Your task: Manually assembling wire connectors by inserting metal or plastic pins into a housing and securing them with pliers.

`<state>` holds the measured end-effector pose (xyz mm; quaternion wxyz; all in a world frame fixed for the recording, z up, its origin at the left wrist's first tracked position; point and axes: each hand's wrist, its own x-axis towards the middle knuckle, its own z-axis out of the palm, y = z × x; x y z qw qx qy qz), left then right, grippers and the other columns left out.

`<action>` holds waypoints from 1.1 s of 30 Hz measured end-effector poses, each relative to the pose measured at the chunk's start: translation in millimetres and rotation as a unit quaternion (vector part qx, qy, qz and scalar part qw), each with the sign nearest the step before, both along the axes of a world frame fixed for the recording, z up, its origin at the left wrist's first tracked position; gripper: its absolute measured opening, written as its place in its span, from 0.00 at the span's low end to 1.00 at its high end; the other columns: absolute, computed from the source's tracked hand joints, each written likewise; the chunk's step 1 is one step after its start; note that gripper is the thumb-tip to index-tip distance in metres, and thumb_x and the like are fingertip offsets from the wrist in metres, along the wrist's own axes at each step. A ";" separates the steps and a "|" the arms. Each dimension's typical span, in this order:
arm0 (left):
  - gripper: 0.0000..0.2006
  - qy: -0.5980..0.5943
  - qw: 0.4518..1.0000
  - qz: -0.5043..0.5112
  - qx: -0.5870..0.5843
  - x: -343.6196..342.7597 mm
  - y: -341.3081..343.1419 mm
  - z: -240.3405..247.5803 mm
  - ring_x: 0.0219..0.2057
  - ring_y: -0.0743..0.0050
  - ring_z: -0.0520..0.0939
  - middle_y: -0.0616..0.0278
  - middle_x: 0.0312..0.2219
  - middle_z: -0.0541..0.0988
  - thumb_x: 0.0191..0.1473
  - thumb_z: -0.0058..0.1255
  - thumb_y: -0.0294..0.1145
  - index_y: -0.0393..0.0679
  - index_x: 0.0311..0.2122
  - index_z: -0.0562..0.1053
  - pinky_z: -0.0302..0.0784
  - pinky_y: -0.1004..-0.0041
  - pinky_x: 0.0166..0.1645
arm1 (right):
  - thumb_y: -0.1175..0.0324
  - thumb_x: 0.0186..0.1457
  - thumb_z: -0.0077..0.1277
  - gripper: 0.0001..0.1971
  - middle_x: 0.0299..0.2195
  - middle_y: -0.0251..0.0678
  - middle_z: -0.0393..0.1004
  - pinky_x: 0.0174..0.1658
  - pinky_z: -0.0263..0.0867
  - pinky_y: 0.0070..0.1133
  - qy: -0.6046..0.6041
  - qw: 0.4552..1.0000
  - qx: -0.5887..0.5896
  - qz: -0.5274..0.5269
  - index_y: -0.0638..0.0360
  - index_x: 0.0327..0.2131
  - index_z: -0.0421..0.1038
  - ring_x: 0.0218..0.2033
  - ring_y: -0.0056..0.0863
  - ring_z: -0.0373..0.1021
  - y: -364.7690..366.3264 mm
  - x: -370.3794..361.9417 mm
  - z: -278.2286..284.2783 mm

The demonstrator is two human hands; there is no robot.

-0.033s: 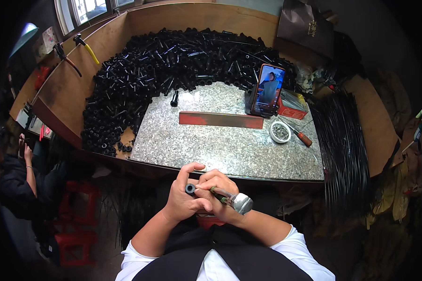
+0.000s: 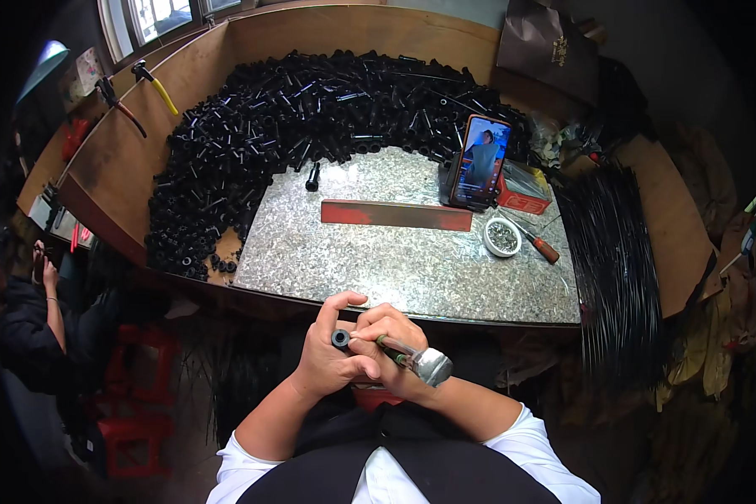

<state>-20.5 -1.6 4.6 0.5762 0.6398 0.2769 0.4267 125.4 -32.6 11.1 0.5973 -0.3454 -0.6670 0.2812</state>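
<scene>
My left hand point(image 2: 323, 357) is closed around a short black hollow tube point(image 2: 341, 338), its round open end turned upward. The left index finger is raised and curled over the tube. Beside it, my right hand point(image 2: 392, 332) grips a tool with a greenish handle and a broad silver head point(image 2: 433, 367); its exact kind is hard to make out. The right fingertips meet the left hand next to the tube, in front of the table's near edge. What lies between those fingertips is too small to tell.
Black tubular parts point(image 2: 328, 101) heap around the speckled stone slab point(image 2: 294, 244). On it lie a red-brown bar point(image 2: 395, 215), one black part point(image 2: 312, 177), a white bowl point(image 2: 502, 238), a screwdriver point(image 2: 546, 249) and a propped phone point(image 2: 481, 160). Black strands point(image 2: 617, 269) hang at right. Another person point(image 2: 34, 328) sits left.
</scene>
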 end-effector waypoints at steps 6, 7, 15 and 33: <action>0.51 -0.008 1.000 0.003 0.001 1.0 -0.1 1.3 0.25 0.83 0.77 0.65 0.22 0.76 0.25 0.68 0.57 0.36 0.52 0.56 0.71 0.84 0.31 | 0.74 0.50 0.55 0.06 0.30 0.38 0.71 0.33 0.65 0.21 -0.015 1.000 0.005 -0.002 0.59 0.32 0.70 0.30 0.28 0.69 -0.9 -0.6 0.9; 0.51 -0.008 1.000 0.003 0.002 0.8 0.1 0.9 0.25 0.83 0.77 0.65 0.22 0.76 0.25 0.67 0.57 0.36 0.52 0.56 0.71 0.83 0.31 | 0.74 0.50 0.55 0.06 0.30 0.39 0.71 0.33 0.65 0.21 -0.014 1.000 0.006 -0.003 0.58 0.32 0.70 0.30 0.28 0.69 -1.1 -1.2 1.4; 0.53 0.000 1.000 0.005 0.005 0.4 0.9 2.6 0.24 0.84 0.76 0.66 0.21 0.75 0.24 0.63 0.61 0.35 0.52 0.55 0.70 0.84 0.29 | 0.75 0.50 0.55 0.06 0.31 0.38 0.70 0.33 0.65 0.21 -0.014 1.000 0.019 0.007 0.59 0.33 0.69 0.30 0.28 0.69 1.0 0.2 -1.6; 0.49 -0.016 1.000 0.004 0.005 0.0 3.3 -2.0 0.26 0.84 0.78 0.65 0.21 0.78 0.28 0.65 0.59 0.37 0.52 0.58 0.72 0.82 0.33 | 0.74 0.46 0.59 0.10 0.32 0.43 0.69 0.33 0.66 0.24 -0.037 0.999 0.007 0.017 0.62 0.33 0.68 0.30 0.33 0.70 3.7 4.0 -0.6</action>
